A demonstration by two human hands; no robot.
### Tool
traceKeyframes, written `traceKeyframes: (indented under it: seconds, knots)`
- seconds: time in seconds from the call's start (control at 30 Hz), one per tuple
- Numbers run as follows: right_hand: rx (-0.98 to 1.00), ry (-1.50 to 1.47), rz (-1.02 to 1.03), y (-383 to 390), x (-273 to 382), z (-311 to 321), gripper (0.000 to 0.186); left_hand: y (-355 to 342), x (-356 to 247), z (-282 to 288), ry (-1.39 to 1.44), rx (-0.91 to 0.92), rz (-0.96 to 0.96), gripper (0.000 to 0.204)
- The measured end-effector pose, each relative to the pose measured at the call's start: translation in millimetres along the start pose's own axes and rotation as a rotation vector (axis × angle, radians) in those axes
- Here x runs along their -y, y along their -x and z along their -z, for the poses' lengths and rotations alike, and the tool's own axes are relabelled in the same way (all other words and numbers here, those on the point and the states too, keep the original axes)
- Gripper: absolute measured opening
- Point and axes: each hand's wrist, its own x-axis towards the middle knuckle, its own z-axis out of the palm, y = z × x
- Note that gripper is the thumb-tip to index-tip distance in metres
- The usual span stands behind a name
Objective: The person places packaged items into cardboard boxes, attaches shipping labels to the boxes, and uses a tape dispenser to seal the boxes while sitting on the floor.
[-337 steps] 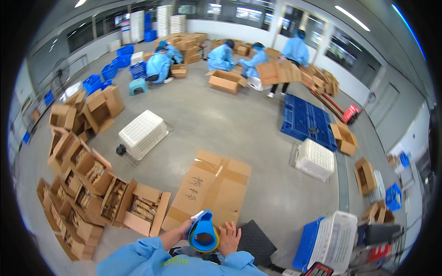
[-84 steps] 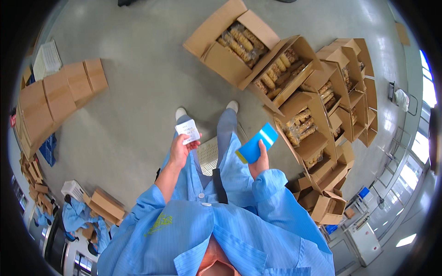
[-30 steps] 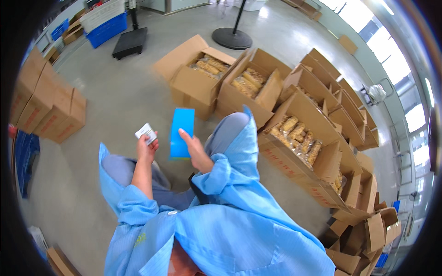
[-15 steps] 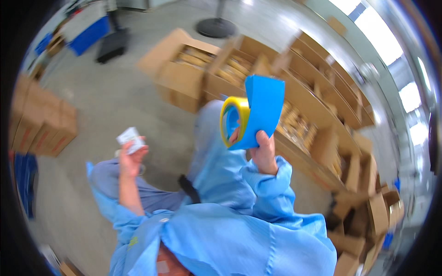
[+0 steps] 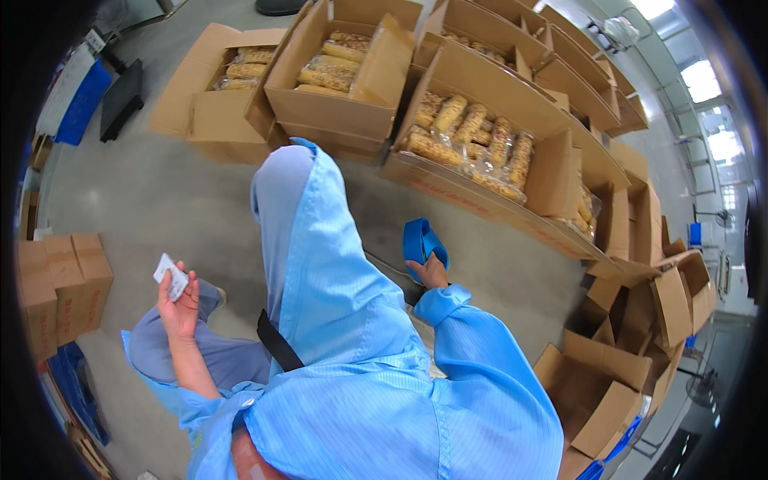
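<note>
My left hand is closed on a small white stack of printed slips, held out at the left by my bent leg. My right hand grips a blue tape dispenser low over the grey floor, right of my raised knee. Just beyond it stands an open carton holding bagged corn cobs, with more open cartons of the same in a row.
Stacked brown cartons and a blue pallet are at the left. A blue crate and black platform are at the upper left. Empty open cartons are heaped at the lower right.
My right hand has lowered the tape dispenser toward the floor from its raised position. My left hand has moved left with the slips. The view has turned, bringing the filled cartons nearer.
</note>
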Motion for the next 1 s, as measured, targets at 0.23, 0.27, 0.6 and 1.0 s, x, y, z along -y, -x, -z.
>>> traceKeyframes:
  seconds: [0.23,0.27,0.6,1.0]
  knots:
    - [-0.023,0.222,0.058,-49.1,-27.3,-74.0,0.075,6.2,37.1,-27.4,-0.014,-0.084,0.062,0.039]
    - [0.113,0.279,-0.058,-51.9,-16.4,-77.0,0.077,8.5,38.8,-25.8,0.003,-0.08,0.07,0.039]
    - [0.279,0.591,0.032,-45.4,64.5,-26.0,0.055,-1.2,2.0,-46.2,0.025,-0.072,0.082,0.036]
    - [0.225,-0.581,0.943,67.4,430.3,100.1,0.022,-0.9,-99.4,-38.3,-0.214,-0.029,-0.249,0.03]
